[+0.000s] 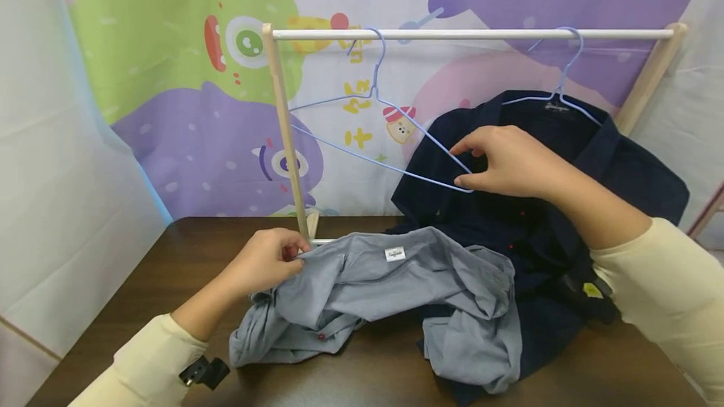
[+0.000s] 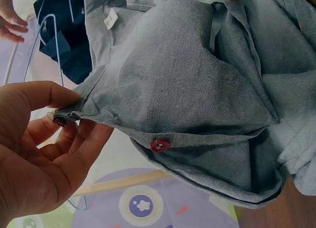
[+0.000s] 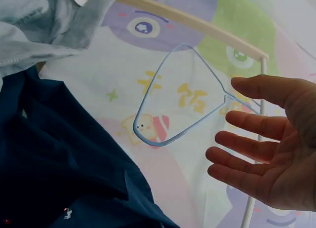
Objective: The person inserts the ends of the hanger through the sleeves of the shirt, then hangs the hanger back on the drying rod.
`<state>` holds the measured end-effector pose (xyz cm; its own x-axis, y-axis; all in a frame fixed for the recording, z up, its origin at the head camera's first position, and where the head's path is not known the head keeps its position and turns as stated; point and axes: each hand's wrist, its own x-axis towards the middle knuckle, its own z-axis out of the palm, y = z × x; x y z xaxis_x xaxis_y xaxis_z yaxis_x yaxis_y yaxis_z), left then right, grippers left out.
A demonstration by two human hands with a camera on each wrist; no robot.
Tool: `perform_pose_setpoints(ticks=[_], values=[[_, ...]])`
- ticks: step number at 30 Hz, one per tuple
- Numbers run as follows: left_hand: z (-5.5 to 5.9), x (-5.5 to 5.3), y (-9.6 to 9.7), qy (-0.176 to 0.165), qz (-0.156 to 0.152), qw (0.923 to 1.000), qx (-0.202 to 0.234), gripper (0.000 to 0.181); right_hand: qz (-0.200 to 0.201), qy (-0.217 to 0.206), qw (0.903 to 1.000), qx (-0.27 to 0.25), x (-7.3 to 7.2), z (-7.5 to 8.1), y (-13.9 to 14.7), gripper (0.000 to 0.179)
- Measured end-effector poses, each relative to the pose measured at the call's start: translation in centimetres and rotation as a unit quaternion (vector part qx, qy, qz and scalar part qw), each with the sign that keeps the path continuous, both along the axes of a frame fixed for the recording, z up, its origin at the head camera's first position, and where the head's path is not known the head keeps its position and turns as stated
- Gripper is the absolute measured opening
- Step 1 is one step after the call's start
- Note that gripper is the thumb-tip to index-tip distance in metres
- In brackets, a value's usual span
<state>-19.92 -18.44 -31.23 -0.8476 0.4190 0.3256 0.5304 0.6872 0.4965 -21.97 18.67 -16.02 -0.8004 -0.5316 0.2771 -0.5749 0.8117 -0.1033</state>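
Observation:
My left hand [image 1: 268, 262] pinches a grey-blue shirt [image 1: 390, 281] at one end of its collar, between thumb and fingers. A red button [image 2: 160, 145] shows on the front edge near that grip in the left wrist view. The shirt sags over the table, its white neck label [image 1: 394, 254] facing me. My right hand [image 1: 506, 162] holds nothing, thumb and fingers spread apart. In the head view it overlaps the right end of a bare light-blue wire hanger [image 1: 421, 127]; the right wrist view has the fingers [image 3: 247, 145] apart from the hanger's wire.
A rack with a white rail [image 1: 469, 34] and wooden posts [image 1: 285, 137] stands on the brown table [image 1: 198, 256]. To the right, a dark navy shirt [image 1: 447, 149] hangs from another blue hanger [image 1: 565, 71], its lower part behind the grey one. A cartoon-printed cloth [image 1: 186, 130] covers the back.

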Motion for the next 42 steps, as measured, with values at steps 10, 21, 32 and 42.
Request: perform_pose_setpoints(ticks=[10, 21, 32, 42], values=[[0.2, 0.1, 0.0, 0.000, 0.002, 1.0000, -0.002, 0.015, -0.062, -0.067, 0.9952, 0.035, -2.7, 1.2, -2.5, 0.062], [0.6, 0.2, -0.1, -0.002, -0.003, 1.0000, 0.003, 0.016, -0.088, -0.053, 0.9940, -0.037, -6.0, 0.8, -5.0, 0.055], [0.5, 0.3, -0.2, -0.002, -0.002, 1.0000, 0.004, 0.016, -0.078, -0.028, 0.9956, -0.043, -6.6, 1.0, -5.5, 0.035], [0.5, 0.2, -0.2, -0.001, -0.002, 1.0000, 0.007, 0.017, -0.083, 0.005, 0.9941, -0.070, -6.0, 2.0, -4.4, 0.033]])
